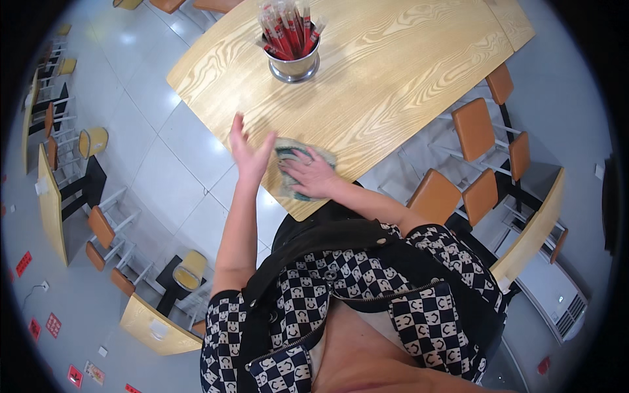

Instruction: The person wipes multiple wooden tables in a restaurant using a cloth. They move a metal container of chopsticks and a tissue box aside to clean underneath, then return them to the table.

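A wooden table [363, 93] with pale, wavy grain stretches out in front of me. My right hand [312, 174] lies flat, fingers spread, on a folded striped cloth [300, 143] at the table's near corner. Just left of the cloth, my left hand [251, 152] is raised with its thumb and fingers apart, holding nothing. Farther up the table stands a round metal container [295, 68] full of chopsticks [290, 34] in red and clear wrappers.
Chairs with orange-brown seats [472, 128] and pale legs stand along the table's right side. Other wooden tables [157, 326] with chairs line the left. Yellow bins [190, 270] stand on the tiled floor [167, 172]. A white appliance [545, 290] is at the lower right.
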A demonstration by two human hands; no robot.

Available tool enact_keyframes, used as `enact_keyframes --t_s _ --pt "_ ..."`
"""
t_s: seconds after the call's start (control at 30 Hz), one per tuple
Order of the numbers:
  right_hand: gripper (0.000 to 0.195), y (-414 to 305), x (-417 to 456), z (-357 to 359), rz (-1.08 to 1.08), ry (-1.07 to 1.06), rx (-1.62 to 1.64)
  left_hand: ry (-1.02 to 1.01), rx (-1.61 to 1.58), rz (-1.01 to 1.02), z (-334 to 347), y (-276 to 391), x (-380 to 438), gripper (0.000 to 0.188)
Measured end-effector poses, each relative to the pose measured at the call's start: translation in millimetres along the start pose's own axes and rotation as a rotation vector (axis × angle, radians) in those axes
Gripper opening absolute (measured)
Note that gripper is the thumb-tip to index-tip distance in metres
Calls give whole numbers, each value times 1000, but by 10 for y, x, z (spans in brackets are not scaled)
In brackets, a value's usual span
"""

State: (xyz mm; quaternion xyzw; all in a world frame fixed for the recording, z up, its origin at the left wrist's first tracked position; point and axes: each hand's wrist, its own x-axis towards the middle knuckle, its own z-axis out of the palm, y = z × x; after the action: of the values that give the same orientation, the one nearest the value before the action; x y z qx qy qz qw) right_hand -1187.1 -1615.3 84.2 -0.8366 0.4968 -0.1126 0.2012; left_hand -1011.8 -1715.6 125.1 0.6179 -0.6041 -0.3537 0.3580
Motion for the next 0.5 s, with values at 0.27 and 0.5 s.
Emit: enact_keyframes --t_s 0.27,0.5 --pt "81 2524 -423 -952 1088 234 -428 -36 2 157 858 745 1232 133" --pt "84 2659 683 -930 680 210 -454 82 -174 169 1047 678 1438 103"
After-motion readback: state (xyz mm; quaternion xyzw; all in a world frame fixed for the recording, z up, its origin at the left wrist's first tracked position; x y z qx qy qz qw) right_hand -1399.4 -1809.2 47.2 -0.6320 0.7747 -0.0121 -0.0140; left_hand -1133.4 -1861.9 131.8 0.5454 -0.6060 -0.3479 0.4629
